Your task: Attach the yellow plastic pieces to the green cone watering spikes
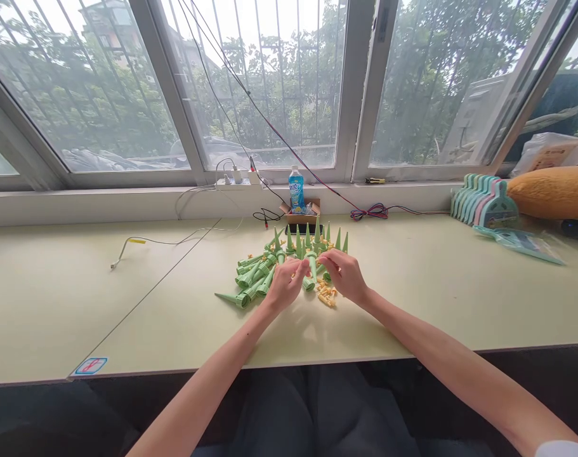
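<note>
In front of me, between my hands, is a green plastic watering spike (312, 265), pinched between the thumb and fingers of my left hand (287, 283). My right hand (346, 274) is closed in a pinch just right of that spike's upper part; what its fingertips hold is hidden. Small yellow plastic pieces (325, 294) lie in a loose pile below my right hand. Several green spikes (250, 274) lie heaped beside my left hand. Behind both hands, more green spikes (298, 244) stand upright with their points up, yellow bits among them.
A blue-labelled bottle (296, 190) stands at a small cardboard box (310, 217) near the window sill. A power strip (236, 184) and coiled cable (372, 211) are at the back. Far right are pastel plastic scoop-like items (483, 202) and an orange plush cushion (550, 192).
</note>
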`<action>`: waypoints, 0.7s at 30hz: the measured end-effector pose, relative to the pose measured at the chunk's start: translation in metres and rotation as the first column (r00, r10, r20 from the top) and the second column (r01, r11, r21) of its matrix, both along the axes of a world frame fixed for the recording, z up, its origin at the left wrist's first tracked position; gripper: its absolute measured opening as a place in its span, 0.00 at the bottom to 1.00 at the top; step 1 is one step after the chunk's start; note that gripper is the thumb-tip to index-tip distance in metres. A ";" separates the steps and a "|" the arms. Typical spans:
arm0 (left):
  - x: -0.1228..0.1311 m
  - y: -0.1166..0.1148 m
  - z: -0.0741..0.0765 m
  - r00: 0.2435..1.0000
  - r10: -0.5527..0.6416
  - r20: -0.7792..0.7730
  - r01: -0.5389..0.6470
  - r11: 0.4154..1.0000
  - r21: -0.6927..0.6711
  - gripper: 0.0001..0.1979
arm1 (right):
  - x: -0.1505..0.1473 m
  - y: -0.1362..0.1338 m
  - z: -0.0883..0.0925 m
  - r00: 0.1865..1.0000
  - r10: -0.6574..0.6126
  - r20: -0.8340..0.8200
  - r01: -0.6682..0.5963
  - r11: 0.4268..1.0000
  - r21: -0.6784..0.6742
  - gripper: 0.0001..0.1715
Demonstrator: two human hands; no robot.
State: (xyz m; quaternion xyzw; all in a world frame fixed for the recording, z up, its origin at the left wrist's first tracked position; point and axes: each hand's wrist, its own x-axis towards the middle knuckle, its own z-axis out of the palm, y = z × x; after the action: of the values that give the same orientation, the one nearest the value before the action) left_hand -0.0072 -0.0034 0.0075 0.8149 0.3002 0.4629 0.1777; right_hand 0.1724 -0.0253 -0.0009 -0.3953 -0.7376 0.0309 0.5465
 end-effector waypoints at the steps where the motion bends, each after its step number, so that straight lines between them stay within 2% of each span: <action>1: 0.000 0.000 0.001 1.000 -0.012 -0.008 0.012 1.000 0.004 0.30 | 0.000 0.000 0.000 1.000 0.008 0.012 -0.008 1.000 -0.001 0.20; 14: -0.003 -0.004 0.004 0.999 -0.041 -0.027 0.041 0.999 0.008 0.27 | 0.000 0.000 -0.003 1.000 -0.021 -0.003 0.021 0.998 -0.063 0.24; 21: -0.004 -0.001 0.001 0.999 -0.036 -0.022 0.036 0.999 0.021 0.20 | -0.001 0.001 -0.004 0.998 -0.015 -0.060 0.006 0.988 -0.153 0.29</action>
State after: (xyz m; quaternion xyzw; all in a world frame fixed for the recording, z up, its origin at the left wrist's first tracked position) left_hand -0.0111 -0.0047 0.0083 0.8270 0.2825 0.4539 0.1738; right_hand 0.1719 -0.0246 -0.0045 -0.4385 -0.7141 0.0965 0.5371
